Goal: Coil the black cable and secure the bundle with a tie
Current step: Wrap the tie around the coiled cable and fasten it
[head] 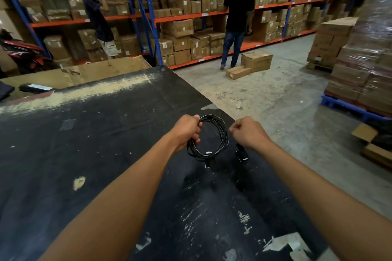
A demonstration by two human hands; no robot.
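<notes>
The black cable is wound into a round coil of several loops, held upright just above the black table near its right edge. My left hand grips the coil's left side in a closed fist. My right hand is closed at the coil's right side, pinching a strand. One black plug hangs below my right hand. A second connector with a white mark dangles from the coil's bottom. I can see no separate tie.
The scuffed table drops off to a concrete floor on the right. Two people work at carton-filled shelving behind. Wrapped pallets stand at right, loose cartons on the floor, an open box beyond the table.
</notes>
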